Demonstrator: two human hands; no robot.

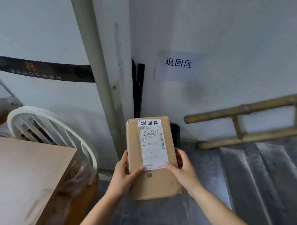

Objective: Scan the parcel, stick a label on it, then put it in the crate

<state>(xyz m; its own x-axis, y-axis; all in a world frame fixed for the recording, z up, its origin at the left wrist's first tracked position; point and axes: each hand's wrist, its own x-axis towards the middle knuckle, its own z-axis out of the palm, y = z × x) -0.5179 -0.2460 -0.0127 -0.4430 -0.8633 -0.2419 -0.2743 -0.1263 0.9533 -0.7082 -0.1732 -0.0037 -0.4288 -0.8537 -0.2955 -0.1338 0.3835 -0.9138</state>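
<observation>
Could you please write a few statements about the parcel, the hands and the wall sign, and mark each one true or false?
1. Both hands hold the parcel. True: the left hand and right hand grip its sides.
2. The parcel has no labels. False: a white label sits above a shipping label.
3. A paper sign hangs on the wall. True.
4. The parcel lies on the table. False: it is held up, to the table's right.
5. A bamboo ladder stands at the right. True.
</observation>
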